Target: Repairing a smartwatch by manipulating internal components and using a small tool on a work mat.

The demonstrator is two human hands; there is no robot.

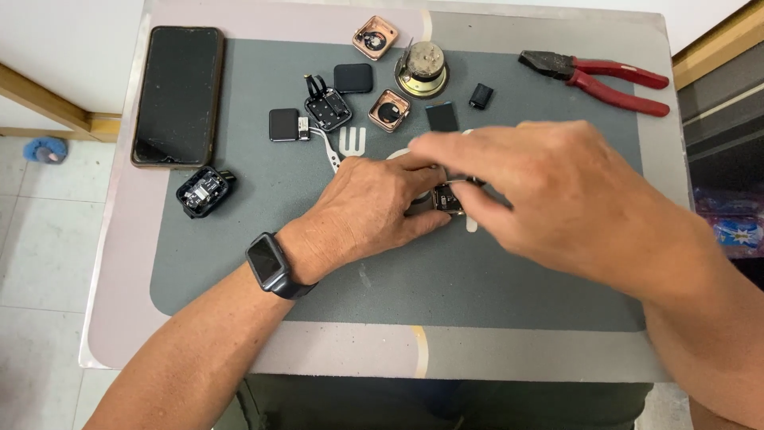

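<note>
My left hand [366, 211] rests on the grey mat [263, 239] and pinches a small square watch case [448, 200] at the mat's middle. My right hand [549, 187] reaches in from the right, fingers closed over the same case, with a thin metal piece at its fingertips. Most of the case is hidden by both hands. A dark smartwatch [269, 264] sits on my left wrist.
A black phone [177, 94] lies at the far left. Red pliers [605, 80] lie at the back right. Two copper watch cases [375, 37] [389, 111], dark screens [353, 78], a round speaker part [422, 68], white tweezers [328, 150] and a black module [205, 191] lie scattered on the mat.
</note>
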